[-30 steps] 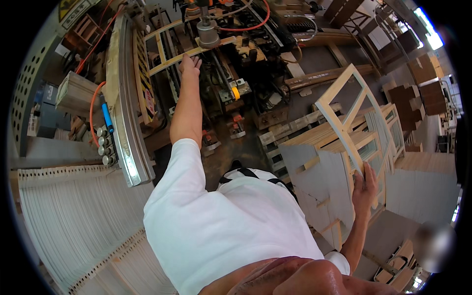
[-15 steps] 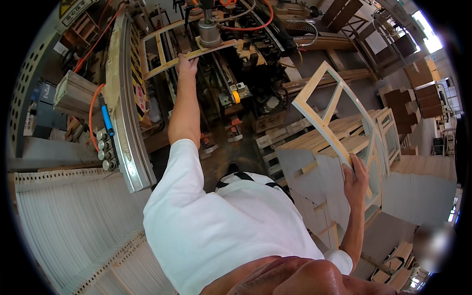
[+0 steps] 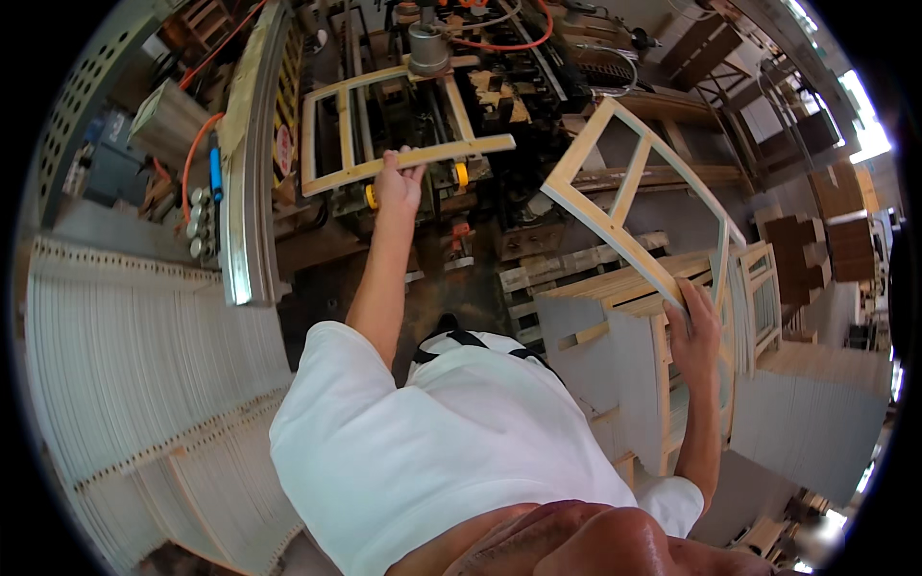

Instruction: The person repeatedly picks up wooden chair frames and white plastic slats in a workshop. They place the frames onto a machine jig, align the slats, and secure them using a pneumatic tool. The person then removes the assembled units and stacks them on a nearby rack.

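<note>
Timber frame (image 3: 347, 125) sits over the machine (image 3: 429, 50), my left hand (image 3: 398, 182) grasping its near rail (image 3: 461, 151); my right hand (image 3: 693, 331) grips a second frame (image 3: 630, 182) near the stacked frames (image 3: 634, 300). Both look light and stiff, probably best held mid-rail, away from the ends.

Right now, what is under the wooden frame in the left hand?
Beneath the wooden frame, metal rails and dark machine parts show through its openings; whatever lies directly under its wood is covered.
</note>
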`<state>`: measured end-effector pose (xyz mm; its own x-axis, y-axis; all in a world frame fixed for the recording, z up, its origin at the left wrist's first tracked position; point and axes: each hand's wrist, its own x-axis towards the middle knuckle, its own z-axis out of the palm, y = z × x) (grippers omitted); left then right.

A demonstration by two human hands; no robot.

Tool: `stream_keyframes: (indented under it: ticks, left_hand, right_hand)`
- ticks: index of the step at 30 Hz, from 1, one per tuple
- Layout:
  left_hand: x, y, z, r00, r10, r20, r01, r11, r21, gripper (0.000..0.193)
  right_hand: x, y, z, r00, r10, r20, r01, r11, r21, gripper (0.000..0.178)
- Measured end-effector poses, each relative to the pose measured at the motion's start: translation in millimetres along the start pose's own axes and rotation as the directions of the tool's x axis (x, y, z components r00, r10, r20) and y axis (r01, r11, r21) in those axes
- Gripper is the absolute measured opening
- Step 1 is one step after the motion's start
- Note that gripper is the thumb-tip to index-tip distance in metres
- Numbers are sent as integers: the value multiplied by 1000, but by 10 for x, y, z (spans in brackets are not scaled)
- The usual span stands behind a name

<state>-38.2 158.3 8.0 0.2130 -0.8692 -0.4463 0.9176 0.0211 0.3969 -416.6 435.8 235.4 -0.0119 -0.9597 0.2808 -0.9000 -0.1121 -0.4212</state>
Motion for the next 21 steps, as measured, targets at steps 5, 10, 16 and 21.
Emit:
stream_keyframes:
  ticks: [5, 10, 16, 21]
  left_hand:
    - [-938, -287, -421, 998, -33, 58, 32, 999, 11, 17]
    - [-1926, -371, -803, 997, -66, 31, 64, 996, 66, 20]
    - [-2931, -261, -1432, 987, -152, 59, 139, 973, 185, 25]
    - [-3276, 38, -1901, 978, -209, -28, 208, 939, 274, 24]
  right_hand:
    - [489, -30, 195, 962, -260, 90, 258, 966, 27, 33]
    - [1009, -252, 850, 814, -576, 80, 561, 814, 151, 33]
    - [1373, -832, 2078, 646, -750, 142, 718, 660, 220, 32]
    - [1350, -1099, 2867, 622, -774, 119, 716, 623, 315, 31]
